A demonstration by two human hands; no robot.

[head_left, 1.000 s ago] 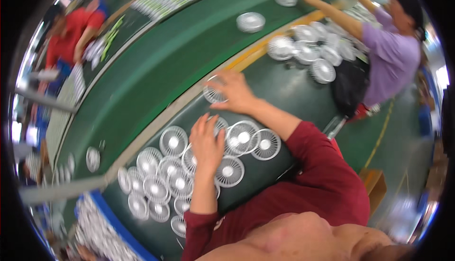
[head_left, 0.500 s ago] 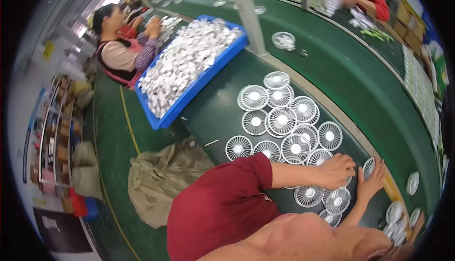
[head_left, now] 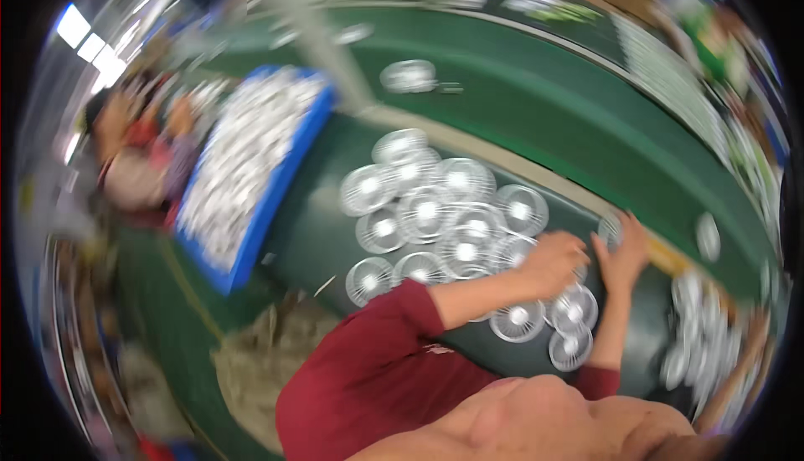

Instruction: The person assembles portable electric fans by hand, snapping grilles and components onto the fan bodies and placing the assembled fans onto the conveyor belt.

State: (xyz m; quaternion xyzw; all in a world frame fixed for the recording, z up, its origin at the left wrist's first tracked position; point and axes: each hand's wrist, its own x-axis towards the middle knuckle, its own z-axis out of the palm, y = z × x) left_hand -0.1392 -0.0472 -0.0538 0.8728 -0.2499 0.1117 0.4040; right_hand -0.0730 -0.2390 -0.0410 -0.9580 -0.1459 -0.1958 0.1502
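My left hand (head_left: 553,262) reaches over a spread of clear, round, spoked plastic covers with white centres (head_left: 466,252). Its fingers are curled downward; what lies under them is hidden. To its right, my right hand (head_left: 625,257) is at the belt-side edge of the dark green table, with a similar round spoked cover (head_left: 610,231) between thumb and fingers. Several of these covers overlap beyond my left forearm, and a few more (head_left: 571,349) lie between my arms. Motion blurs the whole picture.
A blue bin (head_left: 251,168) full of small white parts stands at the table's left end, a co-worker (head_left: 138,172) beyond it. A green conveyor (head_left: 519,109) runs along the far side, carrying a tray-like clear piece (head_left: 409,76). Stacked clear covers (head_left: 702,327) lie at right. Olive cloth (head_left: 268,369) hangs lower left.
My view has swung to the right, so the bin and covers appear further left. Both hands keep much the same pose, the right still with its round cover.
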